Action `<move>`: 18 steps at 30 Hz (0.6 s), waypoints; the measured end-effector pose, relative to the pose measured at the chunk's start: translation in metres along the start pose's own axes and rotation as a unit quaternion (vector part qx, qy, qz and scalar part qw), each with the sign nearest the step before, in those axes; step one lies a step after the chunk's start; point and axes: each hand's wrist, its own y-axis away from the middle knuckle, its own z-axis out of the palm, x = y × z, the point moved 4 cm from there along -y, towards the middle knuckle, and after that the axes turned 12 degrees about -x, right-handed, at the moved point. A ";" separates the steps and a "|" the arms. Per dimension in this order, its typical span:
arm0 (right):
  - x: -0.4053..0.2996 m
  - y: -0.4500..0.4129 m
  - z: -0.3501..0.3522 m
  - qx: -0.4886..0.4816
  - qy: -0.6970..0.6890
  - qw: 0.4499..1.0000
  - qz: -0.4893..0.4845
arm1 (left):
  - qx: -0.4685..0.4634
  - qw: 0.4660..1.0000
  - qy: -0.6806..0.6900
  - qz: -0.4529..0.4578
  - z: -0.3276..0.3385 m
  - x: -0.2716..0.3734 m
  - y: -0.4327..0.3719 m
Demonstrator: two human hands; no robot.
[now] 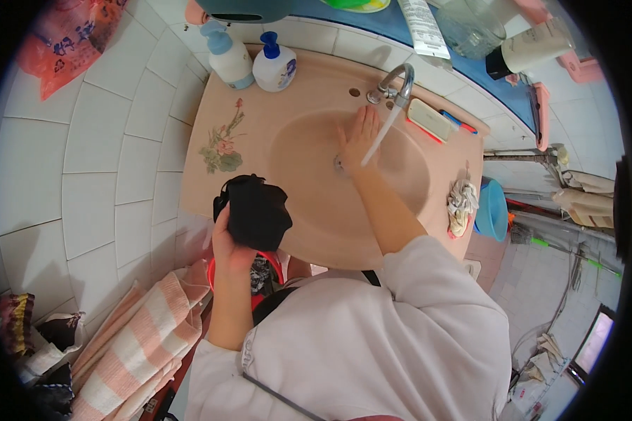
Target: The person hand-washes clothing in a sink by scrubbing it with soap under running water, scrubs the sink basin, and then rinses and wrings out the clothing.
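My left hand point(231, 244) holds a bunched black fabric item point(258, 213) at the left front edge of the pink washbasin point(316, 210). Its exact kind cannot be told. Inside the bowl, over the drain point(339, 163), my right hand point(362, 139) is spread with nothing in it. Water point(383, 134) runs from the curved chrome faucet point(408, 79) and meets that hand near the wrist. Below my left hand, partly hidden, a red bucket point(210, 273) contains dark patterned cloth point(260, 273).
Two pump bottles point(230, 66) stand at the back left of the counter. On the right lie a soap dish point(429, 121), a brush point(458, 122) and a crumpled cloth point(462, 205). A blue shelf point(461, 66) holds toiletries above. A striped towel point(142, 331) hangs lower left.
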 end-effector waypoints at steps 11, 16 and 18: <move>0.010 0.118 0.045 -0.179 -0.804 0.278 0.494 | 0.054 0.998 -0.012 -0.029 0.013 0.000 -0.018; 0.034 0.128 0.088 -0.321 -0.805 0.292 0.404 | 0.028 0.998 -0.013 -0.063 0.019 -0.009 -0.026; 0.030 0.119 0.060 -0.375 -0.575 0.555 0.469 | 0.027 0.997 -0.015 -0.063 0.017 -0.008 -0.022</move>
